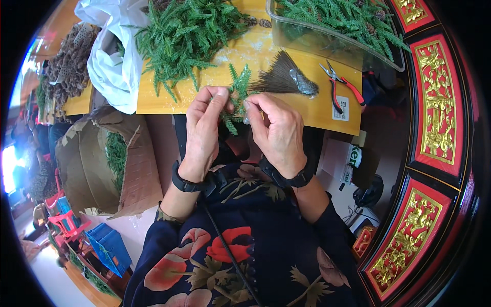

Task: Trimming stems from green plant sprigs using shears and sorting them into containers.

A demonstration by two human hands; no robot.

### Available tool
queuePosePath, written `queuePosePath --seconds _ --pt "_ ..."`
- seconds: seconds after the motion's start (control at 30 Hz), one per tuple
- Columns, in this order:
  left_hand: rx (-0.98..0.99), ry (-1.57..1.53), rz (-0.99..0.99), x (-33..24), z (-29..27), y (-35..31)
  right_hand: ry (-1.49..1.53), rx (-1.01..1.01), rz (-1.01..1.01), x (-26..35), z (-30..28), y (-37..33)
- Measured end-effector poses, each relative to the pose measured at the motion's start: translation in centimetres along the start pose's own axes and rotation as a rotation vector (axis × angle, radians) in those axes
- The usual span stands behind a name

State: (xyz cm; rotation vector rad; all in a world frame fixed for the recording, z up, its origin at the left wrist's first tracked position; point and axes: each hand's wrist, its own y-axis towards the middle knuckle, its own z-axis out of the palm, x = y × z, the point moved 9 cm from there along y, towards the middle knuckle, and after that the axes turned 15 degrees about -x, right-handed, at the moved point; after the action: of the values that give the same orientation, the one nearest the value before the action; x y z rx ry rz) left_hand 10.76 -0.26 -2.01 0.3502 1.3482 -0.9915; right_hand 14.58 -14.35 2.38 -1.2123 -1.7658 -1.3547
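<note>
In front of me I hold an artificial fir sprig with flat green needles, just over the near edge of the yellow table. My left hand pinches its middle between thumb and fingers. From the other side my right hand is closed on it with thumb and forefinger. The sprig's lower tip hangs below the fingers; its stem is mostly hidden. Beyond the right hand lies a fanned bundle of thin brown stems wrapped in clear plastic. Red-handled pliers rest farther right.
A heap of green sprigs covers the table's far left, beside a white plastic bag. A clear bin holds more greenery and pine cones. Pine cones pile at left, above an open cardboard box. Carved red-and-gold panels stand right.
</note>
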Motion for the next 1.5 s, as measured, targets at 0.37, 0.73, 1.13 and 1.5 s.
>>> queuePosePath --seconds 0.37,0.73,1.13,1.5 --pt "0.0 0.079 0.097 -0.5 0.0 -0.2 -0.088 0.027 -0.067 1.1 -0.3 0.0" --pt "0.085 0.08 -0.082 1.0 0.3 -0.4 0.025 0.046 0.09 0.0 -0.4 -0.5" --pt "0.078 -0.02 -0.127 1.1 -0.1 -0.1 0.061 -0.032 0.03 0.3 -1.3 -0.9" --pt "0.054 0.245 0.177 -0.4 0.5 -1.2 -0.115 -0.143 -0.268 2.2 -1.3 -1.2"
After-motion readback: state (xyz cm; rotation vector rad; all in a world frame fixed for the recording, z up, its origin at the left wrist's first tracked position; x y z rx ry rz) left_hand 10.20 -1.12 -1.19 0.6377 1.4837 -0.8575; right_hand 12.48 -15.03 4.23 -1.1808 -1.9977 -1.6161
